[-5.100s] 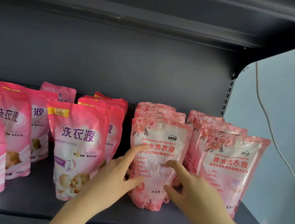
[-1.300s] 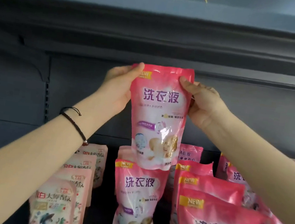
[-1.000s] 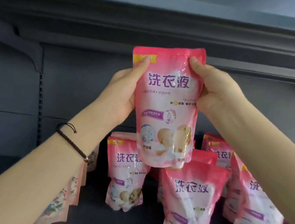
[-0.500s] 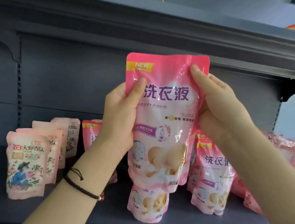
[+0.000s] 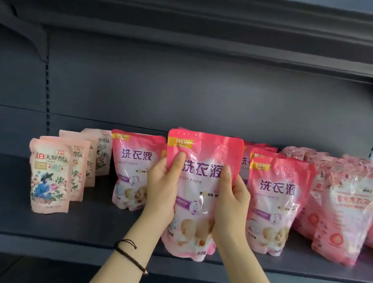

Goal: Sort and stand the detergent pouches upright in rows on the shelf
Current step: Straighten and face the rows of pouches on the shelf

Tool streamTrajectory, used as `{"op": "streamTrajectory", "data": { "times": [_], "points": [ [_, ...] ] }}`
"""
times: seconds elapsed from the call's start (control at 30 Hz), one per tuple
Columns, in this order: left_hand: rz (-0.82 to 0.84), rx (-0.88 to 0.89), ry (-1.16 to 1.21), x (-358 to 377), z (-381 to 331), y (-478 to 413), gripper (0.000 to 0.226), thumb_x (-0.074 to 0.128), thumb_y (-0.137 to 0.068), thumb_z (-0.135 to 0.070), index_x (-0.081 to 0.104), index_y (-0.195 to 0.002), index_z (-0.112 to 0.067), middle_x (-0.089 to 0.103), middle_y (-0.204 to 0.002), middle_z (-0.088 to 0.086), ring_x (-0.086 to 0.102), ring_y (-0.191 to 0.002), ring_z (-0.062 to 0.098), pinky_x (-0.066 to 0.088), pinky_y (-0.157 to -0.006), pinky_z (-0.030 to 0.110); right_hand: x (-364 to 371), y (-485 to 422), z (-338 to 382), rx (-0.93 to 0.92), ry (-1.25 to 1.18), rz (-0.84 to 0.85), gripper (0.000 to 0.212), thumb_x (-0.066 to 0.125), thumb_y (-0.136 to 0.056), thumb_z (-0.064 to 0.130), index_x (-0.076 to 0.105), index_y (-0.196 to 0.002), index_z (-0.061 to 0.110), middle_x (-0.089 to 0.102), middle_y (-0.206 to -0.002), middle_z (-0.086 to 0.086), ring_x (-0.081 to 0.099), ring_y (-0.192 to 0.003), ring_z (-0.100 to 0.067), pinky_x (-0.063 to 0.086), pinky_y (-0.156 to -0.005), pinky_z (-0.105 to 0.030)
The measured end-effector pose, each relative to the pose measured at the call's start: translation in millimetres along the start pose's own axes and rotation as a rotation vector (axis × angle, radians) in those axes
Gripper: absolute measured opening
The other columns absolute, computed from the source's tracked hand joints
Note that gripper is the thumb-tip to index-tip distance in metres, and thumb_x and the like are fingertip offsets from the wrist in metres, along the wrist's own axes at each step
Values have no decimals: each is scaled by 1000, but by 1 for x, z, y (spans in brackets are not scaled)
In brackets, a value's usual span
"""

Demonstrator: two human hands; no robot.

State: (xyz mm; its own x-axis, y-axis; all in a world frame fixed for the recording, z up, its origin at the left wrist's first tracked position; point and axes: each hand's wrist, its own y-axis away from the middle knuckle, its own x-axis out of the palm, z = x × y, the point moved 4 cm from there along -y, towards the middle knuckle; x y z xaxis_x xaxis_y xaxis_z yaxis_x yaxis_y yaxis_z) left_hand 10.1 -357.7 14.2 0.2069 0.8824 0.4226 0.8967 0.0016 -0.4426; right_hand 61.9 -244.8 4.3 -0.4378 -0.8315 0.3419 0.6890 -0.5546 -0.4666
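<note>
Obs.: both grips on one pink pouch point(image 5: 205, 150). Left grip point(image 5: 163, 185) wraps its left edge and right grip point(image 5: 232, 200) its right edge. Each thumb lies across the printed front, with the other fingers curled out of sight behind. Neither is slack; together they carry the pouch.

Position: the pouch is upright, long axis vertical, print facing me, top seam level. Its base sits level with the front lip of the shelf point(image 5: 101, 231). I cannot tell if it touches the board or hangs just clear.

Neighbours: one matching pouch point(image 5: 134, 170) stands to the left, another point(image 5: 276, 205) just beside on the right. Tops of more of the same kind show behind the one I hold, so a row runs back there. The peach pouches point(image 5: 49, 177) stand in their own row far left, the rose pouches point(image 5: 344, 217) far right.

Key relation: the free spot is straight ahead and slightly down, between the two front pink pouches and at the head of that middle row. Both grips are equally near and placed alike, so neither needs to lead.

Judgement: step is set-down. Push in a little, seat the base flat, then ease off both sides together.

Risk: soft base, liquid fill. It may slump forward off the lip if released too near the edge.
</note>
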Motion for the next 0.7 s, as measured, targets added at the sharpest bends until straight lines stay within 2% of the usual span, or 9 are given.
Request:
{"op": "streamTrajectory", "data": {
  "times": [0.1, 0.2, 0.33, 0.4, 0.5, 0.57, 0.7],
  "points": [
    [-22, 51, -24, 2, 9, -8, 23, 63, -85, -38, 65, -79, -16, 64, -83, 12, 59, -81, 29, 53, -78, 46, 1, -7, -8, -62, 19, -92, 39, 48, -98, 33, 49, -72, 4, 41, -62, -3, 36, -57, -16, 38, -55, -31],
    [-18, 127, -43, 3, 15, -16, 24, 59, -91, -32, 64, -80, -11, 58, -78, 14, 52, -74, 26, 48, -69, 41, 4, -13, -12, -87, 7, -141, 38, 46, -100, 28, 45, -71, 3, 37, -58, 2, 33, -53, -9, 36, -50, -21],
    [-53, 199, -108, 0, 26, -29, 43, 56, -93, -36, 48, -74, 2, 42, -65, 11, 37, -61, 24, 36, -55, 34, 10, -25, -24, -111, 25, -145, 41, 47, -99, 29, 42, -72, -2, 38, -63, -4, 34, -58, -16, 36, -52, -25],
    [-67, 218, -117, 0, 29, -35, 40, 56, -93, -35, 48, -71, -3, 39, -61, 9, 36, -58, 21, 36, -51, 28, 12, -32, -29, -123, 24, -152, 42, 48, -99, 28, 42, -73, -4, 40, -65, -7, 35, -60, -18, 36, -54, -29],
    [-81, 204, -129, -2, 33, -41, 31, 57, -93, -33, 51, -70, -13, 46, -58, 0, 43, -55, 16, 41, -50, 24, 13, -39, -39, -134, 47, -157, 44, 49, -99, 31, 43, -73, -4, 41, -64, -7, 37, -61, -19, 37, -56, -33],
    [-88, 175, -135, -6, 40, -38, 27, 58, -93, -33, 57, -76, -12, 55, -64, 1, 52, -62, 16, 47, -57, 29, 10, -37, -49, -119, 69, -159, 45, 49, -98, 34, 44, -74, -4, 42, -64, -8, 38, -60, -19, 38, -56, -34],
    [-128, 143, -151, -18, 53, -24, 23, 55, -93, -35, 64, -87, -16, 64, -71, -4, 60, -68, 13, 52, -64, 30, 5, -24, -65, -80, 84, -164, 44, 48, -98, 34, 44, -70, 0, 41, -61, -4, 37, -57, -16, 36, -52, -29]
  ]
}}
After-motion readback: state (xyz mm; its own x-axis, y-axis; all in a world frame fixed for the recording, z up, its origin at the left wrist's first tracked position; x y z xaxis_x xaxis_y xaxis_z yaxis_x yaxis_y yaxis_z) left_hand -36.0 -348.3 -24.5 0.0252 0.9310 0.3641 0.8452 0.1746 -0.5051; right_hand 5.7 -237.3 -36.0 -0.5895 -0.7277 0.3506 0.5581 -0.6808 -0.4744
